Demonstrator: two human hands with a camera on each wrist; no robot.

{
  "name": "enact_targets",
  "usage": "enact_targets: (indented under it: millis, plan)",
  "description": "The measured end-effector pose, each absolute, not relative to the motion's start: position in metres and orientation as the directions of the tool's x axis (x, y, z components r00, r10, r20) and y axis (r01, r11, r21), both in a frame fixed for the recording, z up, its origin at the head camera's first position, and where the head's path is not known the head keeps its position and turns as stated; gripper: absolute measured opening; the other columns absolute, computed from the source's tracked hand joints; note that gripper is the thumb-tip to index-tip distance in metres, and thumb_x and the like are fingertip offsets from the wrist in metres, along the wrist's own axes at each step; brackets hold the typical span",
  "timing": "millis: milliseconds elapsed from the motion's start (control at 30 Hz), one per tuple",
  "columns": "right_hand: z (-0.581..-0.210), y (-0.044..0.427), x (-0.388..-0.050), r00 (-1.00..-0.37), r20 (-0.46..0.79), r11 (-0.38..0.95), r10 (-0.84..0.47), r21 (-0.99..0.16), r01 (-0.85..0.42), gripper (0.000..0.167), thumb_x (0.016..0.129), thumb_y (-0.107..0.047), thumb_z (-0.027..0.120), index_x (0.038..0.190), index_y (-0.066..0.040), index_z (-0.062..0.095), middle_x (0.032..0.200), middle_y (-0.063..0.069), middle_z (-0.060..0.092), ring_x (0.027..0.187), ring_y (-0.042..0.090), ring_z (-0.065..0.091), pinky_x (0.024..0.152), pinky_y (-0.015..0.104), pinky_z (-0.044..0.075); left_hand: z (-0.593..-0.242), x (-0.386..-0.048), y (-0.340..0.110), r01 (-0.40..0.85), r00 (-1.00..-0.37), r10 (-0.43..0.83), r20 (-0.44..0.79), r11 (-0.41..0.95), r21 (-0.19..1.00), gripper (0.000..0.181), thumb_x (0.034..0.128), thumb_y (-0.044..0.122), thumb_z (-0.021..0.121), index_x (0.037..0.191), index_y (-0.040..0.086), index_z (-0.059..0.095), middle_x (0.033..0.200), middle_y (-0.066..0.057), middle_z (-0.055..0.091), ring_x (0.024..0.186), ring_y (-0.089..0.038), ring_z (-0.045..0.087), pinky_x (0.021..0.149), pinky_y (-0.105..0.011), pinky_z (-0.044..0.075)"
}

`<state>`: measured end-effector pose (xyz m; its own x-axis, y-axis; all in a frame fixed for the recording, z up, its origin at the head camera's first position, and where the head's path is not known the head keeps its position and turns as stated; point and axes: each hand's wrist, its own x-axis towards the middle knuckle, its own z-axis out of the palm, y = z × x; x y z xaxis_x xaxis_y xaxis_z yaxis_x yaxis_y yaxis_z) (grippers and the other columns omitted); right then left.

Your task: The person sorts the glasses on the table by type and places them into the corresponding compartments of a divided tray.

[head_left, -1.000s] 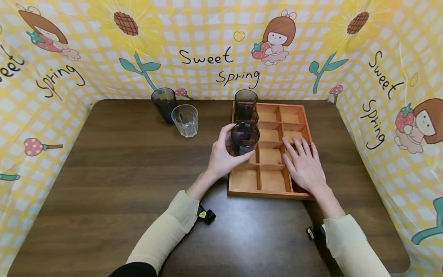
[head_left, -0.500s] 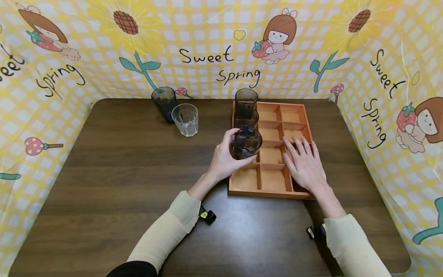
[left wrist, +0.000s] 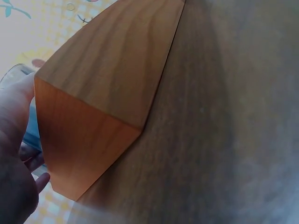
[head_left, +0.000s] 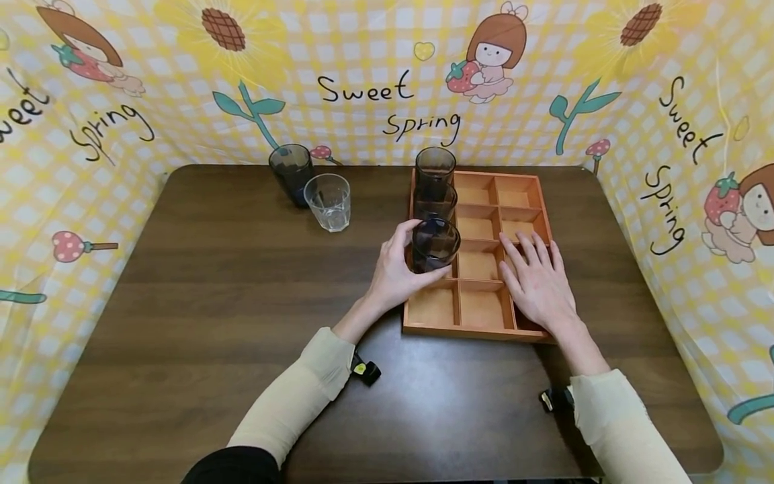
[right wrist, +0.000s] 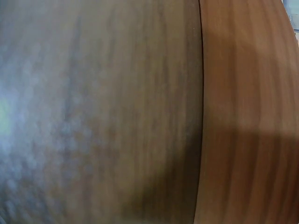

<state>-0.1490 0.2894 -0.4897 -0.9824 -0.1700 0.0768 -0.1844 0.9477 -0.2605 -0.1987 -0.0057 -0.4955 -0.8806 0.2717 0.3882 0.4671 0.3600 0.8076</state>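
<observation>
The left hand (head_left: 393,272) grips a dark glass (head_left: 437,245) between thumb and fingers, over the left column of a wooden compartment box (head_left: 465,332). Behind that glass, two more dark glasses stand in the same column, the rear one (head_left: 435,168) at the far left corner. The right hand (head_left: 541,286) rests spread on the right side of the box. In the left wrist view, part of the left hand (left wrist: 16,140) shows beside the box's corner (left wrist: 84,135). The right wrist view shows the box's side wall (right wrist: 247,112), with no hand visible.
A dark glass (head_left: 291,176) and a clear glass (head_left: 329,205) stand close together on the brown table (head_left: 211,282), left of the box. A yellow checked cloth (head_left: 363,40) hangs behind and at both sides.
The gripped glass has shifted slightly right relative to the box along with the left hand, and the glass sits lower. The right hand stays on the box. The head view has shifted a little.
</observation>
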Motion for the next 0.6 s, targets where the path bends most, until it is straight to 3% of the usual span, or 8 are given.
enact_targets:
  millis: [267, 467, 600]
  plan:
    - [-0.488, 0.291, -0.148, -0.982, 0.078, 0.948, -0.171, -0.259, -0.185, 0.059, 0.120, -0.041, 0.035, 0.174, -0.018, 0.032, 0.178, 0.021, 0.030, 0.167, 0.048, 0.020, 0.135, 0.070, 0.006, -0.492, -0.199, -0.007, 0.436, -0.893, 0.308, 0.328, 0.412, 0.800, 0.098, 0.0815, 0.036, 0.099, 0.159, 0.016, 0.043, 0.143, -0.015, 0.067, 0.135, -0.036, 0.060, 0.117, -0.062, 0.045]
    - [-0.490, 0.290, -0.150, -0.981, 0.088, 0.946, -0.173, -0.261, -0.191, 0.059, 0.120, -0.042, 0.035, 0.174, -0.019, 0.034, 0.177, 0.021, 0.032, 0.167, 0.048, 0.020, 0.135, 0.070, 0.007, -0.483, -0.199, -0.011, 0.483, -0.865, 0.375, 0.333, 0.447, 0.752, 0.107, 0.0828, 0.040, 0.098, 0.166, 0.016, 0.036, 0.159, -0.012, 0.055, 0.142, -0.034, 0.052, 0.119, -0.058, 0.047]
    - [-0.490, 0.290, -0.150, -0.980, 0.096, 0.945, -0.175, -0.263, -0.194, 0.058, 0.119, -0.041, 0.036, 0.173, -0.019, 0.035, 0.177, 0.021, 0.033, 0.167, 0.048, 0.021, 0.135, 0.070, 0.007, -0.474, -0.199, -0.019, 0.506, -0.854, 0.374, 0.362, 0.433, 0.746, 0.102, 0.0895, 0.042, 0.093, 0.169, 0.015, 0.033, 0.161, -0.011, 0.051, 0.148, -0.031, 0.048, 0.124, -0.055, 0.042]
